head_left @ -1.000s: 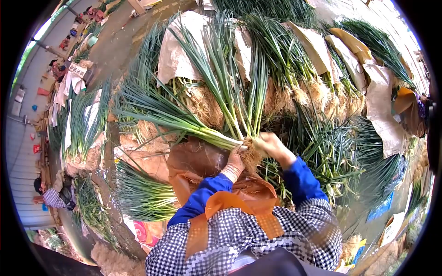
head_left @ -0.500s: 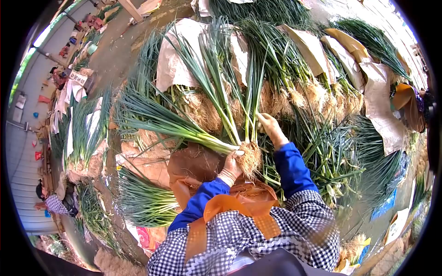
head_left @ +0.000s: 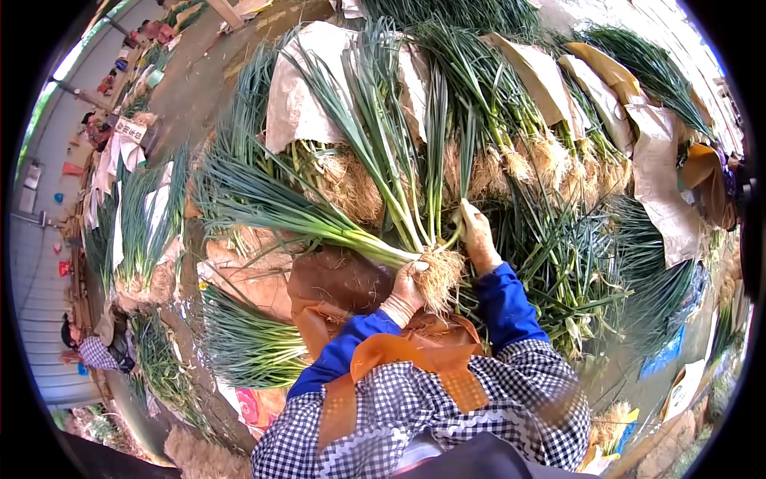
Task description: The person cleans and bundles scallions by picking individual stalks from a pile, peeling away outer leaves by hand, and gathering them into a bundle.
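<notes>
My left hand [head_left: 407,286] is wrapped round the base of a bunch of green onions [head_left: 363,237], just beside its pale, stringy roots [head_left: 439,279]. The long leaves fan out to the left and upward, away from my body. On the right side of the bunch, my right hand [head_left: 477,233] is closed, thumb against fingers, on one green onion stalk [head_left: 459,226] that leans out from the others. Its fingers partly hide that stalk. Below the roots, a brown apron [head_left: 339,279] covers my lap.
Rooted green onion bundles, some under paper sheets [head_left: 307,88], lie in a row ahead. Loose green leaves [head_left: 558,271] are heaped at right. Another pile of green onions [head_left: 251,339] lies at lower left. A person [head_left: 100,351] sits at far left, beyond more bundles.
My right hand has moved slightly right and down, and a stalk now bends away from the bunch toward it. The roots have shifted a little right; my left hand keeps its hold.
</notes>
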Demonstrator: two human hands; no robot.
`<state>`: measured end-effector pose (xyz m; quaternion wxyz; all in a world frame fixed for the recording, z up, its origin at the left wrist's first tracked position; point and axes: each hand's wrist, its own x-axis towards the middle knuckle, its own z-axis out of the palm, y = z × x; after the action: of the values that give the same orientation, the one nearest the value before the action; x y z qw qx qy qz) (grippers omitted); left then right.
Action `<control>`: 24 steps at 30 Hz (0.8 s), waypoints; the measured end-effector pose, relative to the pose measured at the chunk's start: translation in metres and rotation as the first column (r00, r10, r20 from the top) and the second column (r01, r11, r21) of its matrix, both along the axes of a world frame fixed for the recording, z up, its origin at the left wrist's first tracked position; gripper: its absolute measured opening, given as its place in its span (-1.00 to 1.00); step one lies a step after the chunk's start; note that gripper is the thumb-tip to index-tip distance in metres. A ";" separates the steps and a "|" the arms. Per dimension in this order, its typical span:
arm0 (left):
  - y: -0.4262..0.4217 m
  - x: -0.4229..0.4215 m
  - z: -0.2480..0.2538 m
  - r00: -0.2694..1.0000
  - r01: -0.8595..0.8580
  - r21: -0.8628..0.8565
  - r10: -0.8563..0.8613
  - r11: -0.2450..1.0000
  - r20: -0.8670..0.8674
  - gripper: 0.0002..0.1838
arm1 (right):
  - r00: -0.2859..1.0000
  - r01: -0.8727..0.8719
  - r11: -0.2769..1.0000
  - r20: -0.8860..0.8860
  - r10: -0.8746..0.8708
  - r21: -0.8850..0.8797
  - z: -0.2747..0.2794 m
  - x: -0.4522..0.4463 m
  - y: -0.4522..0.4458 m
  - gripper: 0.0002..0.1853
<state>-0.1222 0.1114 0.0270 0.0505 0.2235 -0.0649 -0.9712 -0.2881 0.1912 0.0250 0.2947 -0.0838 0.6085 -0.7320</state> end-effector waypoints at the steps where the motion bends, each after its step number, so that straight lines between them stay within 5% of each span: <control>1: -0.002 0.000 -0.001 0.999 -0.002 0.014 0.002 1.000 -0.042 -0.41 | 0.998 -0.031 0.999 0.054 0.030 0.026 -0.003 0.000 0.012 -0.58; 3: -0.003 0.000 -0.002 0.999 -0.010 0.021 0.011 1.000 -0.049 -0.41 | 0.997 -0.013 0.999 0.075 0.009 0.048 0.005 0.005 0.029 -0.59; 7: -0.006 0.002 -0.024 0.999 0.013 0.131 -0.007 0.991 -0.053 -0.46 | 0.995 -0.095 0.948 -0.041 0.087 -0.303 0.051 0.003 0.021 -0.69; 10: -0.006 0.002 -0.031 0.997 -0.028 0.030 0.026 0.999 0.072 -0.44 | 0.994 -0.104 0.974 -0.008 0.104 -0.201 0.030 -0.005 -0.001 -0.72; 12: -0.005 0.000 -0.028 0.999 -0.031 0.066 0.029 0.997 0.029 -0.41 | 0.953 0.273 0.954 0.171 -0.251 -0.122 -0.034 -0.020 -0.009 -0.79; 14: -0.005 0.002 -0.040 0.999 -0.019 0.011 0.018 1.000 0.030 -0.43 | 0.962 0.275 0.961 -0.010 -0.275 0.023 -0.022 -0.015 -0.016 -0.80; 15: -0.010 0.002 -0.062 0.999 -0.011 0.033 0.009 0.999 0.038 -0.48 | 0.937 0.232 0.950 -0.309 -0.161 0.209 -0.016 -0.009 -0.019 -0.75; 16: -0.009 0.007 -0.080 0.999 0.001 0.063 -0.004 0.998 0.054 -0.53 | 0.766 0.287 0.820 -0.633 0.114 0.495 0.014 -0.005 -0.022 -0.71; 18: -0.004 0.004 -0.068 0.996 -0.026 0.018 0.024 0.999 0.084 -0.63 | 0.535 0.290 0.688 -0.708 0.461 0.666 0.015 -0.020 -0.036 -0.67; 20: -0.006 0.000 -0.079 0.988 -0.069 -0.149 0.089 0.986 0.130 -0.66 | 0.543 0.201 0.727 -0.693 0.475 0.656 0.014 -0.022 -0.040 -0.68; 22: -0.004 -0.003 -0.067 0.984 -0.070 -0.106 0.086 0.992 0.155 -0.67 | 0.507 0.022 0.720 -0.629 0.590 0.693 0.012 -0.005 -0.034 -0.70; 23: -0.002 -0.003 -0.052 0.979 -0.064 -0.059 0.075 0.996 0.190 -0.68 | 0.729 -0.224 0.805 -0.454 0.512 0.549 0.010 0.011 -0.023 -0.72; 24: -0.003 -0.004 -0.046 0.979 -0.064 -0.058 0.074 0.996 0.189 -0.68 | 0.820 -0.372 0.855 -0.303 0.485 0.363 0.021 0.025 -0.011 -0.72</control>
<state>-0.1266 0.1080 -0.0187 0.0833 0.3162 -0.0869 -0.9410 -0.2633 0.1800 0.0462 0.3373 -0.3175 0.7188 -0.5184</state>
